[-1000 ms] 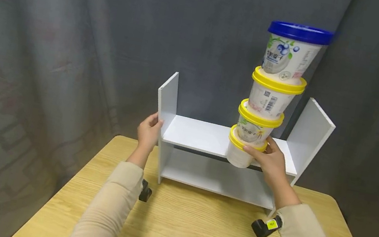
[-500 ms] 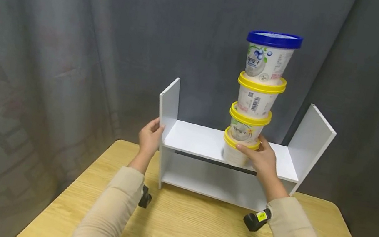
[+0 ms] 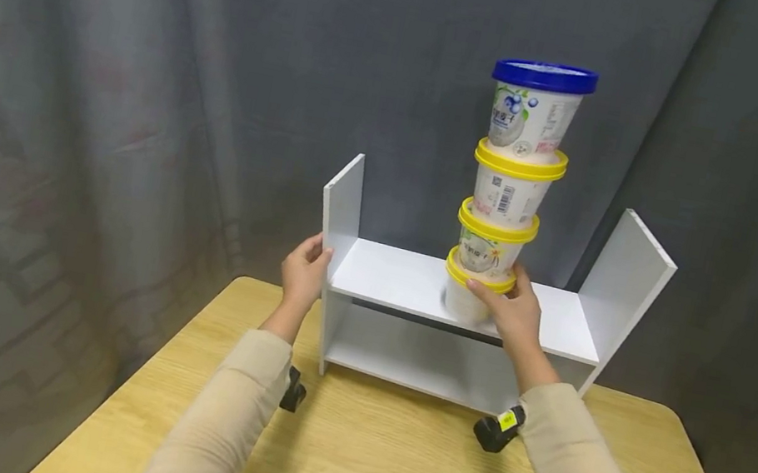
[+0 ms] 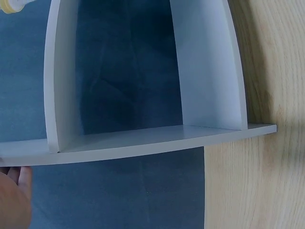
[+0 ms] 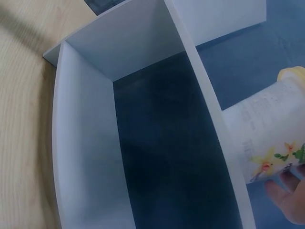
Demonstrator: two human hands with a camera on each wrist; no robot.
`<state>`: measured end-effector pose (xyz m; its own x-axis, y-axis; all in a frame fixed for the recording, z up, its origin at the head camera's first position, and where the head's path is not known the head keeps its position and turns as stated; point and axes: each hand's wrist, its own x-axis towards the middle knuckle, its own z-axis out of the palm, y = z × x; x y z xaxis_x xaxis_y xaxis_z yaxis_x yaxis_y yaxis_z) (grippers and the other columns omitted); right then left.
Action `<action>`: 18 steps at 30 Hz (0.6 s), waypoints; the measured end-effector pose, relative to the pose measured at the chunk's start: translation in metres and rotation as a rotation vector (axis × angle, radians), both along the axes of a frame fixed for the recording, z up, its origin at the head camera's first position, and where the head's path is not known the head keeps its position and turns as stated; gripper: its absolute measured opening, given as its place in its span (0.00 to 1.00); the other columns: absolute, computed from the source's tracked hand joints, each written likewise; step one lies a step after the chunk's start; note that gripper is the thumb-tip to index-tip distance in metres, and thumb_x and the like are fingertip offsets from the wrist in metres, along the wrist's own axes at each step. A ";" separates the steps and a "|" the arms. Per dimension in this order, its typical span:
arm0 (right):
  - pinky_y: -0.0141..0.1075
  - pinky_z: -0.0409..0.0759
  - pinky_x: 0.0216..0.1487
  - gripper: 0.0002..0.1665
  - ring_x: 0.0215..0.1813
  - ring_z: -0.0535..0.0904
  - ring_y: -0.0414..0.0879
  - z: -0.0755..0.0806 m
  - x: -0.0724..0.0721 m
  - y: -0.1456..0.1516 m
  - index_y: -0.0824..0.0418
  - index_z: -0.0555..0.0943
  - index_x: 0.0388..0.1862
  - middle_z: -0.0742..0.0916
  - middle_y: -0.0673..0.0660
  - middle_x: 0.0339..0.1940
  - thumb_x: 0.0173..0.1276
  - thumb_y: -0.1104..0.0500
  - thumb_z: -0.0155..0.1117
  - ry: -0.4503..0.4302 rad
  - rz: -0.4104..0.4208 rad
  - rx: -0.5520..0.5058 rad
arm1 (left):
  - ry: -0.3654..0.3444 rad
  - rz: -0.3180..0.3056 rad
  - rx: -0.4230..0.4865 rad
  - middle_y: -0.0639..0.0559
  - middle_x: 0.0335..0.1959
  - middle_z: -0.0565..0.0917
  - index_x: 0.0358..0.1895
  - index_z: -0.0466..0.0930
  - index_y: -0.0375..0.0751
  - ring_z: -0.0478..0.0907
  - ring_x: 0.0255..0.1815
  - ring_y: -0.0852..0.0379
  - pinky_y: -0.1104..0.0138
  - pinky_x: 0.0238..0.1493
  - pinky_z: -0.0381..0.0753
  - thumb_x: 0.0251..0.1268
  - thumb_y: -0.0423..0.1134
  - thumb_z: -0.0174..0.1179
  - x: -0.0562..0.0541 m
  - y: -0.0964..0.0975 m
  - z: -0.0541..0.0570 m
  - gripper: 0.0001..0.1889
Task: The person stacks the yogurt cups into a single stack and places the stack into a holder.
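Several ice cream tubs stand in one stack, leaning slightly. On top is a tub with a blue lid; the lower ones have yellow lids. My right hand grips the bottom tub, thumb across its front, fingers at its right side. In the right wrist view, a tub with printed flowers meets the upper board's edge. Whether its base rests fully on the board, I cannot tell. My left hand holds the left side panel of the white shelf near its front edge.
The shelf's lower board sits just above the wooden table. Its right side panel rises beyond the stack. Grey curtains hang behind and at both sides. A black camera is on the right wrist.
My right hand has carried the tub stack leftward and back, onto or against the upper board. The left hand stays at the left panel. The head view has shifted a little.
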<state>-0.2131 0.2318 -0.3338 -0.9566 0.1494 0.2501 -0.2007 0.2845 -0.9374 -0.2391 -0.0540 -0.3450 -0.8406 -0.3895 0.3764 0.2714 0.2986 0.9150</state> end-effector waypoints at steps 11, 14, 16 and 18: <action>0.47 0.54 0.60 0.52 0.61 0.58 0.50 -0.010 -0.005 -0.012 0.48 0.51 0.66 0.67 0.56 0.60 0.46 0.42 0.66 0.047 -0.088 -0.019 | -0.081 -0.053 0.054 0.44 0.49 0.75 0.53 0.72 0.41 0.72 0.49 0.53 0.63 0.48 0.72 0.58 0.37 0.55 -0.001 -0.003 0.002 0.18; 0.46 0.53 0.61 0.51 0.62 0.57 0.49 -0.015 -0.004 -0.013 0.50 0.52 0.66 0.67 0.55 0.60 0.46 0.43 0.66 0.071 -0.105 -0.029 | -0.103 -0.074 0.058 0.44 0.50 0.75 0.54 0.71 0.42 0.71 0.50 0.52 0.63 0.49 0.71 0.58 0.37 0.55 0.002 -0.004 0.001 0.19; 0.46 0.52 0.61 0.51 0.62 0.57 0.49 -0.018 -0.004 -0.014 0.51 0.52 0.66 0.67 0.55 0.60 0.46 0.43 0.66 0.086 -0.119 -0.032 | -0.113 -0.090 0.054 0.44 0.51 0.73 0.55 0.70 0.41 0.70 0.52 0.51 0.62 0.50 0.70 0.58 0.37 0.55 0.004 -0.004 0.001 0.20; 0.46 0.52 0.62 0.49 0.62 0.57 0.49 -0.020 -0.003 -0.014 0.52 0.54 0.65 0.67 0.55 0.60 0.46 0.43 0.66 0.096 -0.128 -0.028 | -0.125 -0.103 0.047 0.44 0.53 0.72 0.56 0.68 0.42 0.69 0.53 0.51 0.61 0.50 0.69 0.57 0.38 0.55 0.006 -0.003 0.002 0.21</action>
<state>-0.2164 0.2177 -0.3538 -0.9013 0.2768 0.3333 -0.2532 0.2876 -0.9237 -0.2328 -0.0568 -0.3433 -0.9161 -0.3140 0.2496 0.1812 0.2312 0.9559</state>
